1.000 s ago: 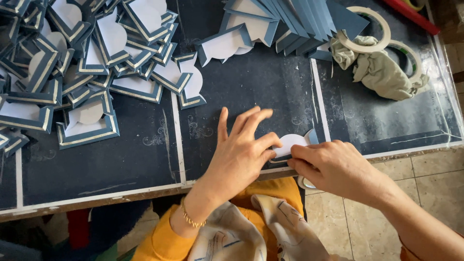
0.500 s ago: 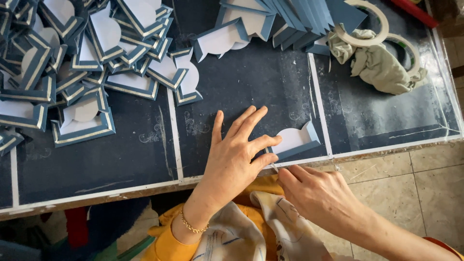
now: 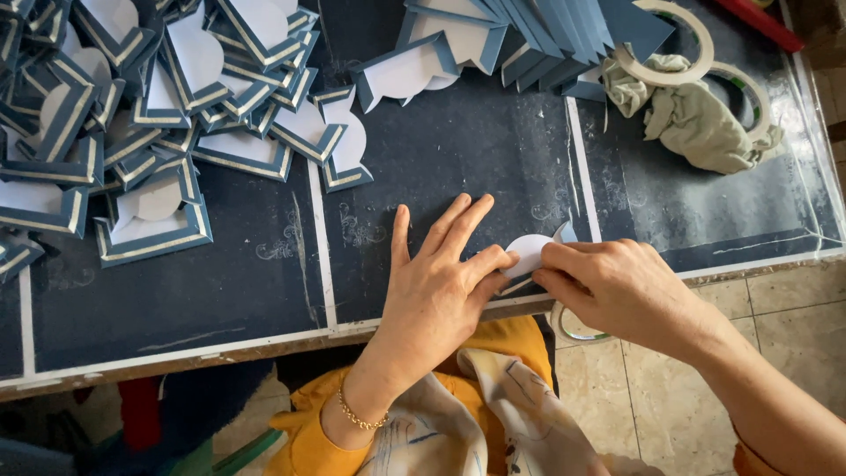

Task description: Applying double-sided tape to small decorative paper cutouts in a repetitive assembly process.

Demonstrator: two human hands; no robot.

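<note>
Dark blue worktable (image 3: 441, 150) carries heaped finished frames (image 3: 150, 115). At its near edge, the left hand (image 3: 436, 291), fingers spread flat, pins the white-faced card piece (image 3: 529, 251); the right hand (image 3: 617, 286) pinches its edge. Best kept flat, corners aligned, pressing evenly.

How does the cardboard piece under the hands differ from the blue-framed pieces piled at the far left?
The white and blue cardboard piece lies alone at the table's near edge, pressed by the left hand and right hand, mostly hidden. The blue-framed cardboard pieces lie heaped, overlapping, untouched, fully visible. Both show white rounded panels with blue edging.
</note>
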